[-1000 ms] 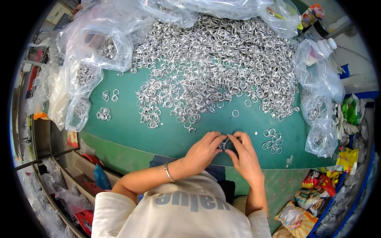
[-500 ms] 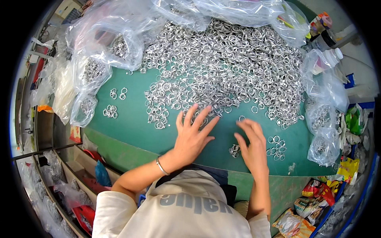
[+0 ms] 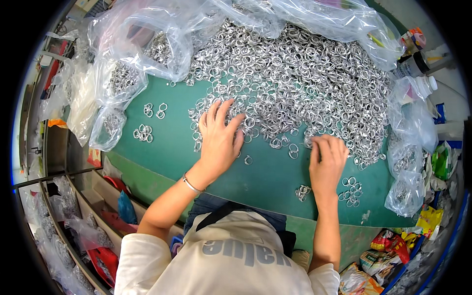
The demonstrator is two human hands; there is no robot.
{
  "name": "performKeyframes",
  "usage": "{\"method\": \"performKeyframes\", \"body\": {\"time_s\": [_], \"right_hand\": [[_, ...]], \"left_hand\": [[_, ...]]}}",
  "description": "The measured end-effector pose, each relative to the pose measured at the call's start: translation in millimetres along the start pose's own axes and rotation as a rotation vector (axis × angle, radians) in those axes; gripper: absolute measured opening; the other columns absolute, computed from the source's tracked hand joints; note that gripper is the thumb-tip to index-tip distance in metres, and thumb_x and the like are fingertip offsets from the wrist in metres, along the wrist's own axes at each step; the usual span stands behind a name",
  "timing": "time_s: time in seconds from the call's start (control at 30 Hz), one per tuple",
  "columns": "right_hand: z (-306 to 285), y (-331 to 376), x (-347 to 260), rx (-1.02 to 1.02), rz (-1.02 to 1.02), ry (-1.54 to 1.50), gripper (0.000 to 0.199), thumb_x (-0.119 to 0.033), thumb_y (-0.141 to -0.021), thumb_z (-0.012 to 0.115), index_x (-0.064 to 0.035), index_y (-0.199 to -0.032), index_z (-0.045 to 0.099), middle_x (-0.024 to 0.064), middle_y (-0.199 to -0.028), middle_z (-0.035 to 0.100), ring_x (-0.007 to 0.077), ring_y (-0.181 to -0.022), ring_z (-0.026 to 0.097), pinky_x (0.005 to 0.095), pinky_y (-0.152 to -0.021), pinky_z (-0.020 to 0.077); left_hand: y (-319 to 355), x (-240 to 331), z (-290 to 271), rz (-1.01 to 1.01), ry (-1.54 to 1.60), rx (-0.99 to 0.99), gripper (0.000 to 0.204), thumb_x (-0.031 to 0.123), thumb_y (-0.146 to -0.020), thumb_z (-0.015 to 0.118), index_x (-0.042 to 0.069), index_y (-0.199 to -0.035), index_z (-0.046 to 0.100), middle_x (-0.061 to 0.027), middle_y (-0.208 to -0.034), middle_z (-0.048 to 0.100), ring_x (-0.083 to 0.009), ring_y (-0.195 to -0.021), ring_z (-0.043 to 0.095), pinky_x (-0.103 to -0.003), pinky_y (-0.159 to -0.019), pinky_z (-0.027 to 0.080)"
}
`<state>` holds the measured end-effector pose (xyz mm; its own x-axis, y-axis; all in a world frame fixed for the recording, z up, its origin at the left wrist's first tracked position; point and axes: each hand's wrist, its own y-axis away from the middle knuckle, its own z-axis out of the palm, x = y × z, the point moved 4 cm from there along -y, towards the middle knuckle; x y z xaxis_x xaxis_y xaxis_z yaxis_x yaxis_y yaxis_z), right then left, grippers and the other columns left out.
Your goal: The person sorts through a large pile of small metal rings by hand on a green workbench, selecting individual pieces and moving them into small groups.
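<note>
A large heap of silver-coloured metal rings (image 3: 300,73) covers the far part of the green table (image 3: 206,184). My left hand (image 3: 219,140) lies palm down on the heap's near left edge, fingers spread over loose rings. At the near edge further right, my right hand (image 3: 328,160) has its fingers bent together, their tips down among rings; whatever they pinch is hidden. A single ring (image 3: 248,160) and a pair of rings (image 3: 293,151) lie between my hands. Beside my right wrist sit a small ring cluster (image 3: 303,192) and a looser ring group (image 3: 350,191).
Small ring groups (image 3: 143,132) lie at the table's left. Clear plastic bags (image 3: 109,125) with rings line the left side, and a plastic bag (image 3: 403,191) stands at the right edge. Divided bins (image 3: 88,196) are at lower left. Colourful packets (image 3: 391,246) lie at lower right.
My left hand has moved away from me and left onto the rings. My right hand has shifted right and forward to the heap's edge. The view has shifted slightly.
</note>
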<state>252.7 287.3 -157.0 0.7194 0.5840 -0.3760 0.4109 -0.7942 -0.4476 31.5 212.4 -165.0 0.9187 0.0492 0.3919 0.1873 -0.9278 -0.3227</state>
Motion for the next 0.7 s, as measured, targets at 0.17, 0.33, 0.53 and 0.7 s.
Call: {"method": "performKeyframes", "body": {"time_s": [0.17,0.33,0.53,0.7], "right_hand": [[4,-2,-32,-0.144,-0.026,-0.145,0.022,-0.005,-0.077,0.068,-0.0059,-0.098,0.063,0.0068,-0.097,0.058,0.0251,-0.094,0.053,0.0390,-0.083,0.0369],[20,0,-33,-0.199,-0.151,-0.018,0.016,-0.010,-0.077,0.070,-0.0061,-0.091,0.063,0.0062,-0.099,0.056,0.0249,-0.096,0.052,0.0405,-0.084,0.0355],[14,1,-30,-0.171,-0.056,-0.028,0.014,-0.011,-0.077,0.070,-0.0068,-0.089,0.064,0.0065,-0.102,0.056,0.0257,-0.098,0.051,0.0414,-0.086,0.0354],[27,3,-38,-0.246,-0.143,-0.014,0.019,-0.011,-0.077,0.070,-0.0061,-0.094,0.065,0.0077,-0.109,0.055,0.0264,-0.103,0.049,0.0418,-0.089,0.0351]], "left_hand": [[3,14,-2,0.023,0.115,0.125,0.035,-0.004,-0.076,0.062,0.008,-0.109,0.061,-0.0131,-0.127,0.049,-0.0358,-0.125,0.043,-0.046,-0.105,0.029],[20,41,10,0.112,0.207,-0.045,0.025,0.007,-0.073,0.073,0.009,-0.097,0.065,-0.0038,-0.093,0.053,-0.0217,-0.087,0.050,-0.037,-0.074,0.031],[16,47,24,0.118,0.173,-0.097,0.027,0.010,-0.075,0.072,0.008,-0.101,0.064,-0.0048,-0.088,0.051,-0.0229,-0.083,0.048,-0.037,-0.073,0.032],[11,49,35,0.139,0.154,-0.117,0.024,0.011,-0.077,0.070,0.008,-0.100,0.065,-0.0046,-0.085,0.050,-0.0226,-0.082,0.048,-0.036,-0.072,0.032]]}}
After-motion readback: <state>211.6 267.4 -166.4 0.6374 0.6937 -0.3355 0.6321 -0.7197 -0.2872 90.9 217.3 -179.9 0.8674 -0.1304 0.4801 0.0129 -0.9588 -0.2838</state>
